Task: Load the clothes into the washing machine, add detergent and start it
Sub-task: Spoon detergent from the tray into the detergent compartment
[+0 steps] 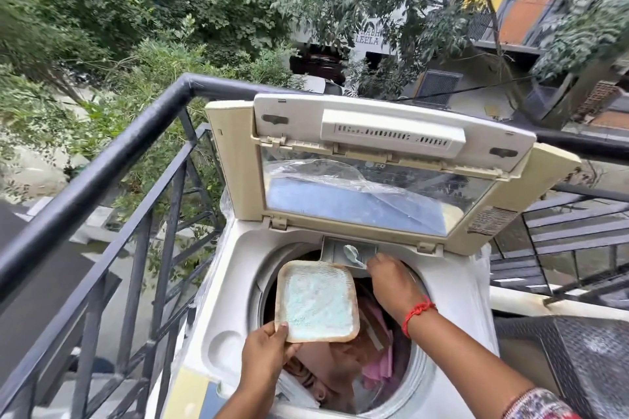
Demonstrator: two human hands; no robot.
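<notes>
A white top-loading washing machine stands with its lid raised. Brown and pink clothes fill the drum. My left hand grips a corner of a square beige tray spread with pale blue detergent powder, held over the drum. My right hand, with a red thread at the wrist, reaches to the grey detergent drawer at the back rim, fingers pinched at the drawer's edge. Whether those fingers hold powder is hidden.
A dark metal balcony railing runs along the left and behind the machine. Clear plastic wrap shows through the lid's window. A dark mesh surface lies to the right. Trees and buildings sit far below.
</notes>
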